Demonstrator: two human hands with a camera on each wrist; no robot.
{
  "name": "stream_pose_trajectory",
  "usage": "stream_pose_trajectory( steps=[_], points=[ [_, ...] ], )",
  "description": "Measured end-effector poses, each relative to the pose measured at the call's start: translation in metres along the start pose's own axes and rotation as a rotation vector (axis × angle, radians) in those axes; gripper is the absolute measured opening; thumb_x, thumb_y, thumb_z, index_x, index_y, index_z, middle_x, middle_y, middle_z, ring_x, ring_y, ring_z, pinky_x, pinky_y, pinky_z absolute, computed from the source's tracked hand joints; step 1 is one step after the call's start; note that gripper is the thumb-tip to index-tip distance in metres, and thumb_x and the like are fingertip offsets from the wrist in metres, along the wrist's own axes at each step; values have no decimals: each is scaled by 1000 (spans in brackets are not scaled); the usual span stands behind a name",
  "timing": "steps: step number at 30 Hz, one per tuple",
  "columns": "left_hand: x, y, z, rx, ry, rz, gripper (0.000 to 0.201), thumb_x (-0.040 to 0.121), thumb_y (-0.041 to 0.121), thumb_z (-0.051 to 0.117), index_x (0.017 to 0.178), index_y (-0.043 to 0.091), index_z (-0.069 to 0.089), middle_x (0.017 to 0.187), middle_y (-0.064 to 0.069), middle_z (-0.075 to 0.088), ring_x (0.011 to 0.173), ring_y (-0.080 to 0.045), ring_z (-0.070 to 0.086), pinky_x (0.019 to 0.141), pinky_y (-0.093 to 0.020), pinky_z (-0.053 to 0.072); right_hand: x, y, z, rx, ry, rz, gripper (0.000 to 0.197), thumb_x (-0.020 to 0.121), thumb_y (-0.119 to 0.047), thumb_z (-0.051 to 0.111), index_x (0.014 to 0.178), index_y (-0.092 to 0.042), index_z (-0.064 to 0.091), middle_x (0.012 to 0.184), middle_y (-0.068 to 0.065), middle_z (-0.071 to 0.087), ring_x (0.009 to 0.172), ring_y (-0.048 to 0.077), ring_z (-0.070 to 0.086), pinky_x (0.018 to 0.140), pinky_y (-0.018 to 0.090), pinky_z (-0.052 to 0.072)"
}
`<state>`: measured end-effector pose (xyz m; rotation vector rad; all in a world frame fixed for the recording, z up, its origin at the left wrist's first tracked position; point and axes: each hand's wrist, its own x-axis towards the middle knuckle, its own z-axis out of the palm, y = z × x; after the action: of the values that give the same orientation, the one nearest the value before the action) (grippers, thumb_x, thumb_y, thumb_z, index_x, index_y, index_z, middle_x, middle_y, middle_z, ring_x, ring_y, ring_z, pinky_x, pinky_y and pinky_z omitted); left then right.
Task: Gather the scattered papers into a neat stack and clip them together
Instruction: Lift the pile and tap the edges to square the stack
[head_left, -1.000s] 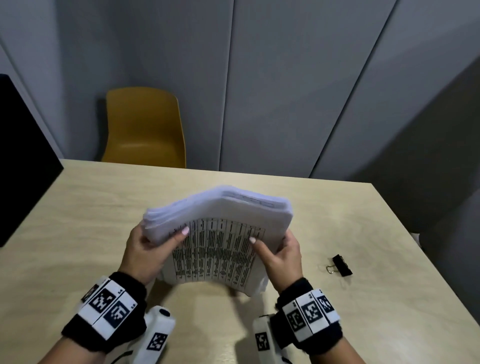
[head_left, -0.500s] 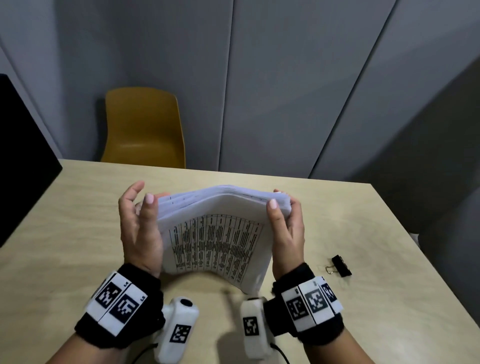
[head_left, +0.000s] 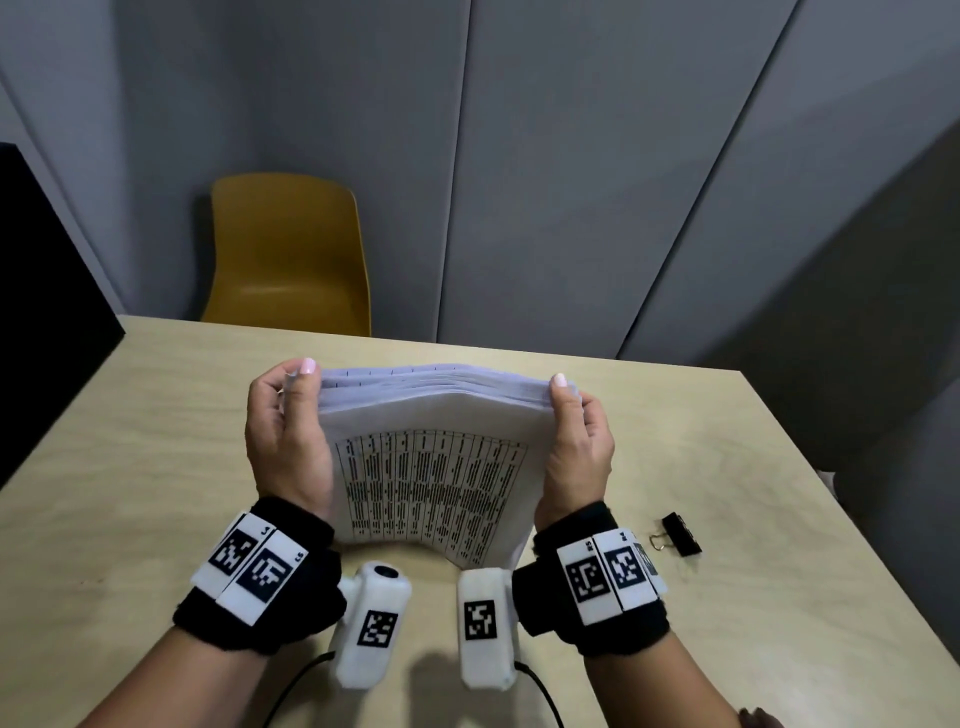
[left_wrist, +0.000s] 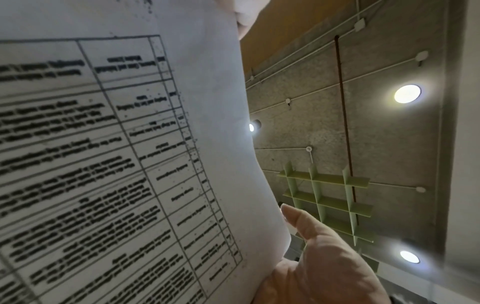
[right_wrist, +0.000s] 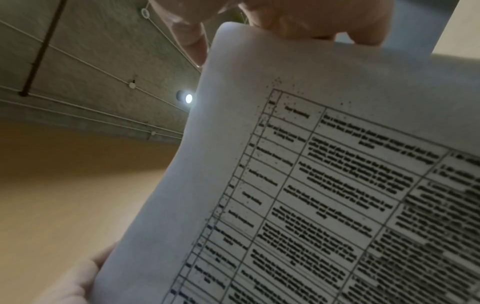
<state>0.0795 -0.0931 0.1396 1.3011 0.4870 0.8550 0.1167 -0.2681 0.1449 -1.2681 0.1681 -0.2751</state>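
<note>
A thick stack of white papers (head_left: 431, 467) stands on its lower edge on the wooden table (head_left: 156, 441), the front sheet showing a printed table. My left hand (head_left: 291, 379) grips the stack's upper left corner, thumb in front and fingers behind. My right hand (head_left: 571, 395) grips the upper right corner the same way. In the left wrist view the printed sheet (left_wrist: 116, 144) fills the frame, with my thumb (left_wrist: 306, 226) along its edge. The right wrist view shows fingertips (right_wrist: 311, 22) curled over the top edge of the sheet (right_wrist: 324, 185). A black binder clip (head_left: 680, 534) lies on the table, right of my right wrist.
A mustard-yellow chair (head_left: 291, 254) stands behind the table's far edge. A dark flat panel (head_left: 47, 291) rises at the left edge. Grey wall panels close off the back. The table's right edge runs just past the clip.
Both hands slid up from the stack's lower sides to its top corners. The stack went from sagging toward me to standing more upright, with its top edges more even.
</note>
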Motion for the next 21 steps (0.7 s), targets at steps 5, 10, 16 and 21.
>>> stream_pose_trajectory(
  steps=[5, 10, 16, 21],
  points=[
    [1, 1, -1, -17, -15, -1, 46, 77, 50, 43, 100, 13, 57, 81, 10, 54, 59, 16, 53, 49, 0, 36, 4, 3, -1, 42, 28, 69, 37, 62, -55, 65, 62, -19, 57, 71, -1, 55, 73, 16, 51, 72, 35, 43],
    [-1, 2, 1, -13, -39, -38, 43, 81, 49, 51, 99, 10, 57, 77, 7, 54, 55, 12, 53, 46, -3, 37, 2, 2, 3, 92, 14, 107, 30, 67, -47, 66, 62, -18, 58, 72, 2, 55, 71, 17, 52, 69, 32, 45],
    [3, 4, 3, -9, -14, -60, 38, 87, 42, 51, 101, 8, 59, 77, 9, 53, 55, 14, 53, 47, -2, 36, 5, 1, 7, 87, 67, 135, 40, 58, -56, 69, 55, -19, 55, 71, 5, 51, 71, 20, 49, 68, 36, 42],
    [4, 9, 3, -26, 18, -97, 29, 92, 33, 48, 102, 9, 60, 74, 11, 54, 67, 1, 54, 51, -6, 40, 8, 1, 4, 91, 101, 115, 32, 66, -44, 65, 52, -18, 52, 65, -1, 48, 71, 20, 45, 68, 36, 38]
  ],
)
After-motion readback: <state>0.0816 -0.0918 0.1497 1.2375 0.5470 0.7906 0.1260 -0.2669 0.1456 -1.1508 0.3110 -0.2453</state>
